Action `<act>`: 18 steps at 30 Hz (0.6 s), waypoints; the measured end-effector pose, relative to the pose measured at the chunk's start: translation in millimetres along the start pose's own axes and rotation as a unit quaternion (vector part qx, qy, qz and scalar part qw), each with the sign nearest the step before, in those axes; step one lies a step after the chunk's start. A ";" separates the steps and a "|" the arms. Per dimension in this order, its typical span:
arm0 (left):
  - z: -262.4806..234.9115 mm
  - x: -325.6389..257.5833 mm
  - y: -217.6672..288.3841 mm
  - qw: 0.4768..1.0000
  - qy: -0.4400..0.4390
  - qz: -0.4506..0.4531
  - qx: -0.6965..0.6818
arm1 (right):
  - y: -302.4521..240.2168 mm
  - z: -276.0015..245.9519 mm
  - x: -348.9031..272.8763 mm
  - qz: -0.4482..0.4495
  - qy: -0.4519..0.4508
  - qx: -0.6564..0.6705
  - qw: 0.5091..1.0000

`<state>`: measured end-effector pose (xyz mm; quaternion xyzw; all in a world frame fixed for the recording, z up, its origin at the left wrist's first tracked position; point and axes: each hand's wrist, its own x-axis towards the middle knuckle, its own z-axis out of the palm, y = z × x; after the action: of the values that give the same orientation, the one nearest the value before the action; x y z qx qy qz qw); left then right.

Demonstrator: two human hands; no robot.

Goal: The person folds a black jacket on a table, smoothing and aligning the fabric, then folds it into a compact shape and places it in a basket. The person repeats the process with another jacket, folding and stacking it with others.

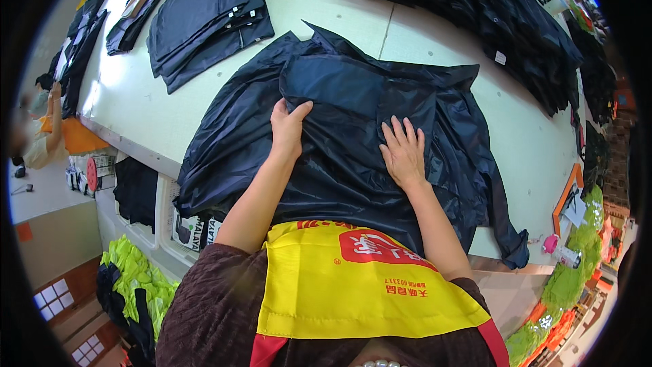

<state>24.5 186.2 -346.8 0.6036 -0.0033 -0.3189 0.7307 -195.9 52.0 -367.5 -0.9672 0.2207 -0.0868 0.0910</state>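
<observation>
Head cam: dk jacket (346, 139) lies lengthwise approx. L-R, R sleeve (500, 214) pointing nearward.

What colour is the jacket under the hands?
The jacket is glossy dark navy, nearly black; the head view shows it best.

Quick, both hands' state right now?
Left hand: on the dark garment, thumb and fingers apart; whether the grip pinches cloth cannot be told.
Right hand: open, fingers spread on the same garment.

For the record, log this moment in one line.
left hand: touching dark garment, grip unclear | right hand: open on garment | garment: spread on pale table | nearby: folded stack upper left, dark pile upper right
</observation>
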 end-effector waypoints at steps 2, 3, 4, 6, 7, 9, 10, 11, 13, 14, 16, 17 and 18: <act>17.8 -13.7 -6.1 0.962 0.009 0.231 0.147 | 2.5 0.9 0.0 0.006 0.009 0.010 1.000; 28.8 -21.5 -2.4 0.901 -0.020 0.360 0.239 | 2.6 1.1 -0.2 -0.001 0.016 0.003 1.000; 39.6 -29.0 1.0 0.815 -0.050 0.480 0.321 | 0.5 0.2 -0.4 0.000 0.020 0.001 1.000; 55.9 -38.2 1.1 0.733 -0.206 0.469 0.447 | -3.3 2.5 1.9 0.006 0.026 -0.011 1.000; 63.1 -35.9 -11.7 0.691 -0.245 0.458 0.502 | -2.7 2.9 0.9 0.015 0.003 -0.008 1.000; 63.9 -21.4 -39.3 0.626 -0.272 0.432 0.590 | -1.8 0.5 3.7 0.010 -0.026 0.013 1.000; 59.2 -17.6 -48.2 0.631 -0.269 0.423 0.593 | -0.1 -3.5 5.1 -0.001 -0.025 0.037 0.999; 58.2 -17.2 -47.8 0.634 -0.269 0.415 0.594 | 4.7 -7.8 5.0 0.012 -0.035 0.080 0.996; 57.1 -14.9 -47.8 0.631 -0.269 0.406 0.604 | 14.2 -18.3 7.0 0.033 -0.054 0.166 0.984; 57.0 -15.8 -47.7 0.626 -0.269 0.400 0.613 | 13.2 -23.0 10.6 0.012 -0.003 0.137 0.991; 56.6 -19.0 -45.3 0.617 -0.267 0.387 0.631 | 8.7 -28.2 20.5 -0.031 0.100 0.076 0.992; 58.2 -20.8 -41.2 0.608 -0.276 0.369 0.647 | 11.6 -19.2 21.5 -0.039 0.073 0.031 0.996; 59.0 -23.6 -36.4 0.598 -0.283 0.350 0.663 | 13.3 -9.3 20.6 -0.028 0.043 0.025 0.998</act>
<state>-34.1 142.9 -353.9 0.7538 -0.6317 -0.1036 0.1480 -185.0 29.7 -358.7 -0.9659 0.1947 -0.1360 0.1036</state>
